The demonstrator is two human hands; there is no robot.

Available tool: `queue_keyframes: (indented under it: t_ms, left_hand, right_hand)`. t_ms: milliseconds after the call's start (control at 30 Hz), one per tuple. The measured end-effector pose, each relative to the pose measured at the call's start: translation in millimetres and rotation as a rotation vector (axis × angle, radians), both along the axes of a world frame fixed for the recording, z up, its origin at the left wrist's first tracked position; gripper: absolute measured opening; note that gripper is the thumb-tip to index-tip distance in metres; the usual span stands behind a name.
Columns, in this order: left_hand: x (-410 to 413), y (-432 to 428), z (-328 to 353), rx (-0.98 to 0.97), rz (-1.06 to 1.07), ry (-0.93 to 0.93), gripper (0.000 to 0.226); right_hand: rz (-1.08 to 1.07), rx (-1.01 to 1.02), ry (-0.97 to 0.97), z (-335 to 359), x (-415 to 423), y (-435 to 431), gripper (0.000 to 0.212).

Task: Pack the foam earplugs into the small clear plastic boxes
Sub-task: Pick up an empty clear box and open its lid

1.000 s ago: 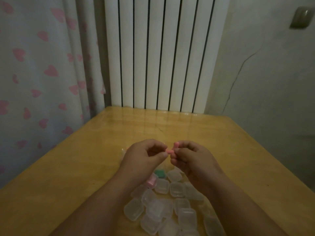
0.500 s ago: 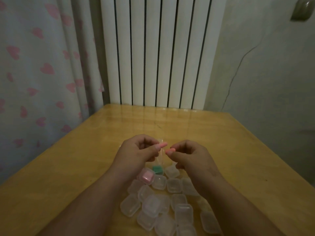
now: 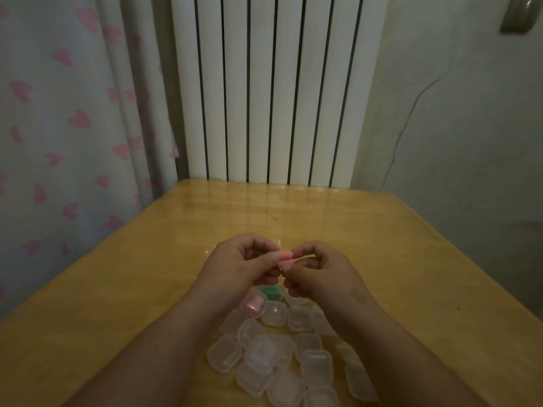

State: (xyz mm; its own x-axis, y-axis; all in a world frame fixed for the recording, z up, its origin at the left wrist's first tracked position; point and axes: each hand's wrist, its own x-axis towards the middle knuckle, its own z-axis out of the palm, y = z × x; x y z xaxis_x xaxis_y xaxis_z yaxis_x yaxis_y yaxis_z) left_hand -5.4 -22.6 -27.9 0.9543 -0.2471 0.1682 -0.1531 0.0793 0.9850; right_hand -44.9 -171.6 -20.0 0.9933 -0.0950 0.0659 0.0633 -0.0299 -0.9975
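Observation:
Two pink foam earplugs (image 3: 286,259) lie side by side between my hands, above the table. My left hand (image 3: 238,267) pinches their left ends with thumb and fingers. My right hand (image 3: 321,271) pinches their right ends. Below my wrists lies a heap of several small clear plastic boxes (image 3: 264,352), all with lids down. One box (image 3: 253,304) at the heap's far left holds pink earplugs, and a box (image 3: 271,292) beside it holds green ones, partly hidden by my hands.
The yellow wooden table (image 3: 382,259) runs back to a white radiator (image 3: 270,89). A curtain with pink hearts (image 3: 73,127) hangs along the left edge. A grey wall (image 3: 455,127) closes the right side.
Half a second ago my hands were slightly apart, each holding one pink earplug. They have come together and the two earplugs now lie side by side between my fingertips.

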Motion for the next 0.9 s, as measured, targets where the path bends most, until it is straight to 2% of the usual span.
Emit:
queue_keyframes:
  t_ms: [100, 167, 267, 367, 400, 500, 533, 600, 767, 833, 900]
  left_hand:
    - [-1.0, 0.4, 1.6, -0.016, 0.002, 0.019, 0.041]
    - [0.1, 0.6, 1.4, -0.015, -0.001, 0.037, 0.035]
    - [-0.2, 0.3, 0.8, -0.004, 0.014, 0.056, 0.01]
    - [0.3, -0.5, -1.8, 0.054, 0.036, 0.023, 0.007]
    - [1.5, 0.2, -3.7, 0.172, 0.075, -0.05, 0.007]
    - [3.7, 4.6, -8.3, 0.879, 0.112, -0.496, 0.01]
    - [3.9, 5.7, -9.5, 1.034, 0.06, -0.591, 0.017]
    - [4.3, 5.4, -10.2, 1.151, -0.037, -0.636, 0.027]
    - [8.3, 7.3, -13.4, 1.255, -0.123, -0.68, 0.032]
    - [8.9, 8.9, -12.8, 1.173, -0.162, -0.631, 0.026]
    - [7.1, 10.0, -10.0, 0.995, -0.125, -0.557, 0.02]
  right_hand:
    - [-0.051, -0.152, -0.045, -1.2, 1.2, 1.8, 0.018]
    - [-0.098, -0.223, -0.082, -1.9, 2.1, 1.8, 0.019]
    - [-0.052, -0.106, -0.091, -1.5, 1.5, 2.1, 0.019]
    - [-0.084, -0.065, -0.122, -1.5, 2.4, 0.7, 0.008]
    - [-0.13, -0.072, -0.132, -2.5, 4.2, -1.2, 0.006]
    - [-0.24, -0.124, -0.136, -5.1, 7.6, -6.8, 0.005]
    - [-0.252, -0.135, -0.135, -5.6, 8.0, -7.5, 0.005]
    - [-0.246, -0.132, -0.134, -6.5, 8.3, -6.9, 0.006]
    - [-0.22, -0.129, -0.14, -5.8, 6.9, -3.9, 0.006]
    - [-0.221, -0.137, -0.13, -5.2, 6.6, -4.0, 0.007]
    - [-0.23, -0.148, -0.113, -5.1, 6.9, -4.7, 0.009]
